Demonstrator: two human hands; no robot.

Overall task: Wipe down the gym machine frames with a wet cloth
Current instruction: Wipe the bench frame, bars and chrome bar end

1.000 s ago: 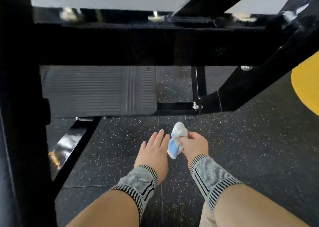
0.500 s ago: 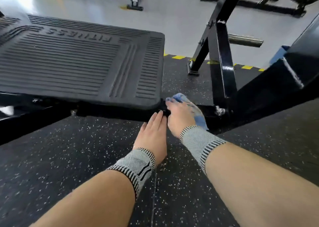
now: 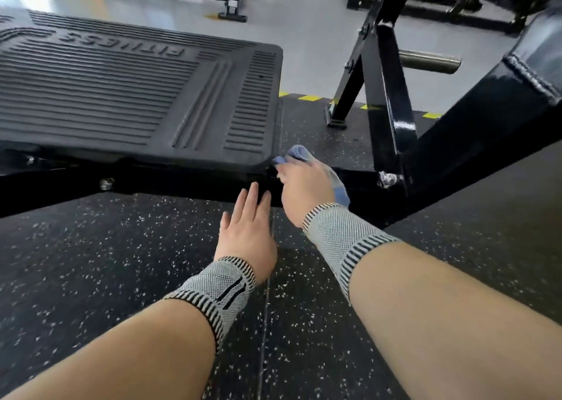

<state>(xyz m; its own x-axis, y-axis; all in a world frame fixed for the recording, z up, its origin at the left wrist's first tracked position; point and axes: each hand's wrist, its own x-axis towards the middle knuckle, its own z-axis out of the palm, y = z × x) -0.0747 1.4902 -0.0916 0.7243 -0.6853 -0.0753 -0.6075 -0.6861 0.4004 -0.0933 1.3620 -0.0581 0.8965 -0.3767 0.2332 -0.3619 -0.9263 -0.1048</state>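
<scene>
A black steel crossbar (image 3: pixel 182 186) of the gym machine frame runs low across the view, under a ribbed black foot plate (image 3: pixel 137 95). My right hand (image 3: pixel 304 191) grips a blue cloth (image 3: pixel 299 153) and presses it on the crossbar just right of the foot plate's corner. The cloth's tail sticks out beside my wrist. My left hand (image 3: pixel 248 229) lies flat with straight fingers, fingertips touching the crossbar's near face. Both wrists wear grey striped wrist supports.
A black upright post (image 3: pixel 386 95) and a thick slanted beam (image 3: pixel 486 132) join the crossbar at the right. A steel peg (image 3: pixel 428 62) sticks out behind the post. Speckled rubber flooring (image 3: pixel 121 262) lies under my arms. Other machines stand on the grey floor beyond.
The view swung from under the frame to above the foot plate. My right hand carried the cloth forward onto the crossbar and has since slid slightly along it; my left hand came forward to the bar.
</scene>
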